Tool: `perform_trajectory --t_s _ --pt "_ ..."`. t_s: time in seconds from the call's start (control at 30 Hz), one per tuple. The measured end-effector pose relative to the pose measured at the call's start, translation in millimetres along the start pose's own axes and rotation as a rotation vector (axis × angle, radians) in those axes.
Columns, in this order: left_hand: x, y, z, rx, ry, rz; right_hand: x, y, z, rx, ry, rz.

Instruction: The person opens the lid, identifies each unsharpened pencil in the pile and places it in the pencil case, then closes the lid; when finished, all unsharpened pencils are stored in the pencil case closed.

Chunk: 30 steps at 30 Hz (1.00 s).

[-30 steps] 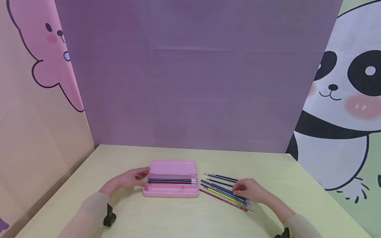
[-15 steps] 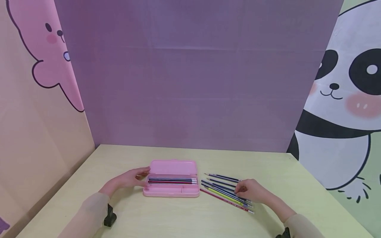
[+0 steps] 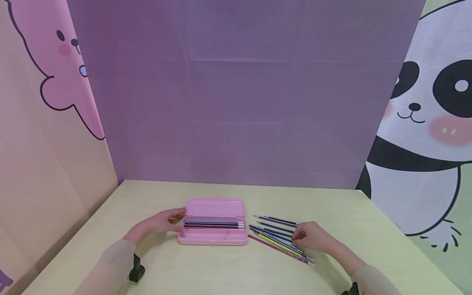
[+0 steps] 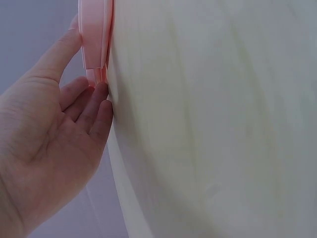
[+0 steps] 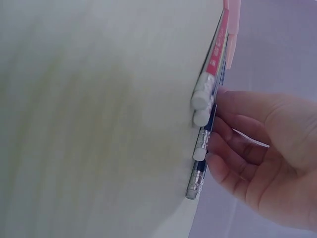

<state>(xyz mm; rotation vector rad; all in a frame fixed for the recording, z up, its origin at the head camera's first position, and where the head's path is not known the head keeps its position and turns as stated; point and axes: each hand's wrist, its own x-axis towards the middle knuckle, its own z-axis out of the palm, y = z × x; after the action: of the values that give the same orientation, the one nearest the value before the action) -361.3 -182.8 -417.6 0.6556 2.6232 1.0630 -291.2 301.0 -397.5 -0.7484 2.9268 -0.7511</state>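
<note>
An open pink pencil case point(image 3: 236, 237) lies with its lid at the back and several pencils point(image 3: 212, 224) in its rear compartment. My left hand point(image 3: 160, 221) grips its left end, thumb at the base and fingers by the lid; the left wrist view shows the hand point(image 4: 59, 119) against the case point(image 4: 94, 34). Right of the case, several dark pencils, a yellow one point(image 3: 276, 241) and a red one point(image 3: 269, 244) lie fanned out. My right hand point(image 3: 313, 237) pinches at the dark pencils; its fingertips point(image 5: 214, 158) meet them beside the eraser ends. Which pencil is held is partly hidden.
The pale wooden table point(image 3: 206, 270) has a purple panel point(image 3: 236, 102) along its back edge. A panda picture point(image 3: 420, 135) is on the right wall and a pink cartoon figure point(image 3: 55, 53) on the left.
My right hand has moved slightly to the right over the pencils, and the dark pencils under it have shifted a little. My left hand stays at the case.
</note>
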Motion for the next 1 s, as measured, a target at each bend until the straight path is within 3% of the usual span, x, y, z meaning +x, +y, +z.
perform_trajectory --t_s 0.3,0.73,1.0 --pt "-0.5 0.7 0.1 -0.001 -0.012 0.033 -1.9 -0.4 -1.1 -0.036 0.017 -0.019" --pt "-1.7 4.9 -0.4 -0.006 -0.002 0.004 5.3 -6.6 -10.0 -0.033 0.175 -0.091" --pt "-0.2 1.7 0.0 -0.005 -0.005 0.011 14.2 -15.2 -5.4 0.005 0.213 -0.087"
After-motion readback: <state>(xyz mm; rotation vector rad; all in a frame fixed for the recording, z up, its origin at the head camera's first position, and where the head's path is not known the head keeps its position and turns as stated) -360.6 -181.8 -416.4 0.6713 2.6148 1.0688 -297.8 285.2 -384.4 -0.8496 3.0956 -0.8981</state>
